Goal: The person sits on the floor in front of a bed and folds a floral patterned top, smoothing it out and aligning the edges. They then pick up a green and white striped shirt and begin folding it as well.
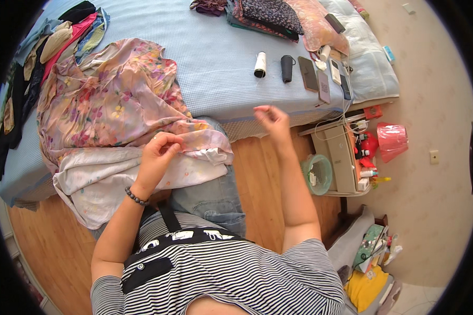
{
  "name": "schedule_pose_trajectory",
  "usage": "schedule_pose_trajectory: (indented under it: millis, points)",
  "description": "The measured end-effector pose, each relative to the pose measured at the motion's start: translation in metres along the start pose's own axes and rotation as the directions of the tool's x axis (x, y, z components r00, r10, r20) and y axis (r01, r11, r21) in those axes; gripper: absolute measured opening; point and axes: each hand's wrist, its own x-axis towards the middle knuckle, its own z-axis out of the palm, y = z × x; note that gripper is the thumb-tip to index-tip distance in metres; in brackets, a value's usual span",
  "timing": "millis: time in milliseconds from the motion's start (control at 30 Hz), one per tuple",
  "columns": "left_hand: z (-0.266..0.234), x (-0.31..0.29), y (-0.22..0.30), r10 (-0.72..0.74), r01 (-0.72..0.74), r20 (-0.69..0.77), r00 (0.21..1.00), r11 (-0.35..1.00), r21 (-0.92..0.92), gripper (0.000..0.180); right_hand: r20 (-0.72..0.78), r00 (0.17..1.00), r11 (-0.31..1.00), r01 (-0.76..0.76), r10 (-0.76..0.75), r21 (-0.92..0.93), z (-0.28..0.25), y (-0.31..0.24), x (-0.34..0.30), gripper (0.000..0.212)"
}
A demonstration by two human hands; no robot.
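Observation:
A pink floral garment (115, 100) with a pale underside spreads from the bed over my lap. Above its near part is my left hand (158, 152), wearing a dark bead bracelet (136, 196). Its thumb and fingertips are closed in a pinch close to the cloth; whatever they hold is too small to make out. Off to the right, apart from the garment, my right hand (274, 122) is raised near the bed's edge. Its fingers are also pinched together, and anything between them cannot be seen. A white thread spool (260, 65) stands on the bed beyond it.
The blue-covered bed (205, 68) bears piled clothes (42, 58) at left and folded fabrics (265, 18) at the back. A black cylindrical case (287, 69) and several phones (308, 74) lie at right. A green basket (317, 175) stands beside a cabinet (335, 157) with a pink lamp (392, 142).

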Motion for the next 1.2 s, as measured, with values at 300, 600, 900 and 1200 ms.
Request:
schedule_pose_trajectory:
  millis: [300, 600, 900, 1200]
  points:
    - [-0.018, -0.013, 0.015, 0.275, -0.234, 0.153, 0.949, 0.288, 0.929, 0.042, 0.063, 0.992, 0.982, -0.115, 0.106, 0.153, 0.037, -0.018, -0.085, 0.010]
    - [-0.067, -0.070, 0.055, 0.270, -0.122, 0.026, 0.962, 0.346, 0.930, 0.030, 0.033, 0.998, 0.992, -0.055, 0.059, -0.115, -0.020, 0.020, -0.005, 0.016]
    - [-0.072, -0.122, 0.078, 0.269, -0.195, 0.088, 0.959, 0.403, 0.894, 0.027, -0.051, 0.884, 0.593, 0.268, -0.465, -0.759, 0.056, 0.013, 0.091, 0.032]
    - [-0.077, -0.153, 0.072, 0.319, -0.247, 0.116, 0.941, 0.410, 0.878, 0.026, 0.526, 0.720, 0.640, 0.673, -0.453, -0.371, 0.111, -0.092, -0.090, 0.037]
